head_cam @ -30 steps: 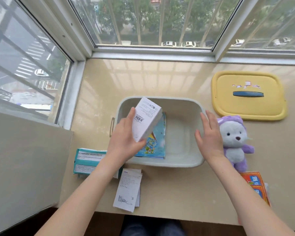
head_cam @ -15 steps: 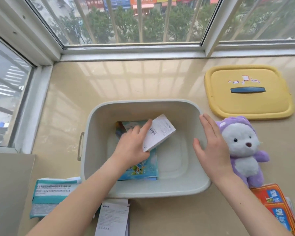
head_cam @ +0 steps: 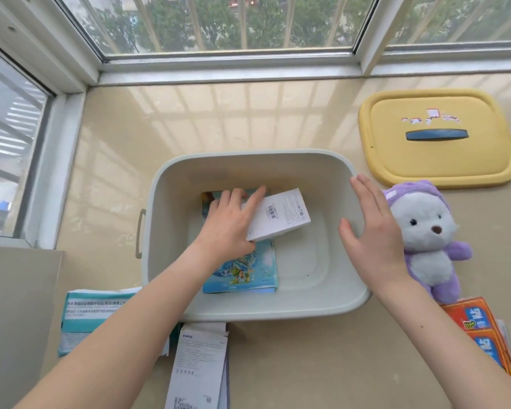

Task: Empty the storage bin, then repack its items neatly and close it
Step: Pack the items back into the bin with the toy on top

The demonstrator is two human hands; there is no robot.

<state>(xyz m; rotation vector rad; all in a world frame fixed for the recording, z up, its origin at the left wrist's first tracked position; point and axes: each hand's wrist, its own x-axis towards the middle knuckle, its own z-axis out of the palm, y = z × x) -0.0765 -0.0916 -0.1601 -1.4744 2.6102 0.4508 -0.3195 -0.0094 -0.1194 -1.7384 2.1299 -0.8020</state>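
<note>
A pale grey storage bin (head_cam: 171, 184) stands open on the beige sill. Inside it, at the left, lies a blue picture book (head_cam: 248, 270). My left hand (head_cam: 233, 222) is down in the bin, gripping a white box (head_cam: 281, 214) that rests tilted on the book. The fingers of my right hand (head_cam: 372, 231) are spread and flat against the bin's right rim, holding nothing. The yellow lid (head_cam: 437, 137) with a dark handle lies at the back right, apart from the bin.
A purple and white plush bear (head_cam: 425, 240) lies right of the bin. Orange booklets (head_cam: 484, 332) sit at the near right. A teal and white packet (head_cam: 92, 317) and white folded papers (head_cam: 201, 367) lie in front of the bin at left. Window frames border the sill.
My left hand has carried the white box from above the bin's left rim down into the bin onto the picture book. My right hand stays at the right rim.
</note>
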